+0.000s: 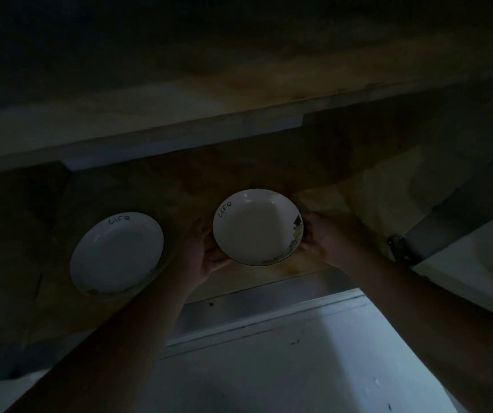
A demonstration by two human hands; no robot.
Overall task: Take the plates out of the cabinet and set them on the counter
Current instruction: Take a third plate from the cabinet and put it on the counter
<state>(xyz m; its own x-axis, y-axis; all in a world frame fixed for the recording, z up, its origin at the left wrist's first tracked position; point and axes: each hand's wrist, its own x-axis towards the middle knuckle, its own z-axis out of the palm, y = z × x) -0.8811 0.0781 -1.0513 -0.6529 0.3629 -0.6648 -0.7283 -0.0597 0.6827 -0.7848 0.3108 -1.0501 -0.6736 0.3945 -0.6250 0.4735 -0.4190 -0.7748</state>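
Observation:
The scene is very dark. A white plate (255,229) with the word "Life" on its rim and a printed patch at its right edge sits between both hands over a brownish shelf surface (269,171). My left hand (203,251) cups its left underside. At its right rim my right hand (319,236) grips it. A second white plate (117,254) with the same lettering lies flat to the left, untouched. Whether the held plate touches the surface cannot be told.
A pale ledge (138,135) runs across above the shelf. A metal strip (254,305) edges the shelf's front, with a white panel (284,362) below it. A hinge (397,245) and a pale door (477,263) stand at the right.

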